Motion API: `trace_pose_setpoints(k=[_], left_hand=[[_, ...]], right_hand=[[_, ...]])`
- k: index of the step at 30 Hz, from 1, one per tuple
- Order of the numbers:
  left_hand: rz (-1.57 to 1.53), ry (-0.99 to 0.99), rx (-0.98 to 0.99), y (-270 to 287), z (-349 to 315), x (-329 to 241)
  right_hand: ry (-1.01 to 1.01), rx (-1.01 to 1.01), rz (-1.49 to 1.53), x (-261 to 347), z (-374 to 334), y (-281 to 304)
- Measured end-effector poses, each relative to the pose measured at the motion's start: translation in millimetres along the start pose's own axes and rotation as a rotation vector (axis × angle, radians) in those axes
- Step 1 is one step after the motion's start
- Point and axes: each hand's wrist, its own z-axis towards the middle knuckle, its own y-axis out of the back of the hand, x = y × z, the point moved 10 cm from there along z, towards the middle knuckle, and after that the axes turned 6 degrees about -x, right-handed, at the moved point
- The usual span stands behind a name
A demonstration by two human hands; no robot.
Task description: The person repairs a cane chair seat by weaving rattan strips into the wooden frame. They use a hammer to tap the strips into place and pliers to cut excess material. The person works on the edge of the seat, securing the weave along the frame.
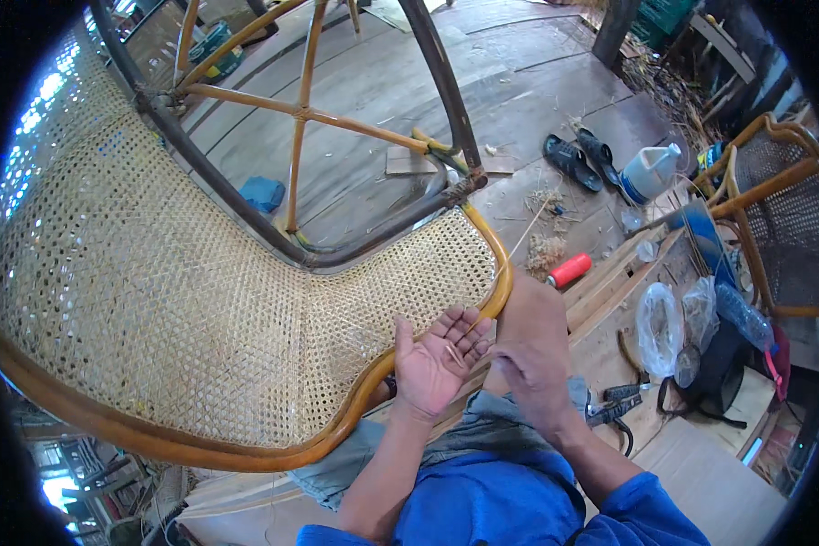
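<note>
A curved chair frame of rattan poles with a woven cane panel (200,300) lies tilted across my lap. Its light brown rounded rim (499,296) runs beside my hands. My left hand (432,369) is palm up by the rim's inward curve, fingers apart and slightly bent. A thin pale cane strand (521,242) stretches from near its fingers past the panel's corner, and a short bit lies across the palm. My right hand (537,387) is bent down against my bare knee (535,314), just right of the left hand. Its fingers are mostly hidden, so its grip is unclear.
On the plank floor (528,77) stand dark sandals (573,162) and a white jug (651,171). A red cylinder (570,270) lies near cane shavings (546,252). Plastic bags (660,332), a black-handled tool (614,407) and another cane chair (778,209) are at right.
</note>
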Motion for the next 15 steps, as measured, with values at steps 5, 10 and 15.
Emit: trace_pose_setpoints(k=[5, 10, 15], left_hand=[[0.131, -0.086, -0.061, -0.5, 8.6, 12.1], [0.123, -0.104, -0.14, -3.2, 16.9, 25.2], [0.181, -0.067, -0.239, 23.1, 28.6, 30.3]], right_hand=[[0.099, -0.023, 0.034, 6.5, 12.7, -30.2], [0.038, -0.033, 0.214, -19.4, 17.8, -28.1], [-0.437, 0.139, 0.851, -67.4, 23.4, -33.1]])
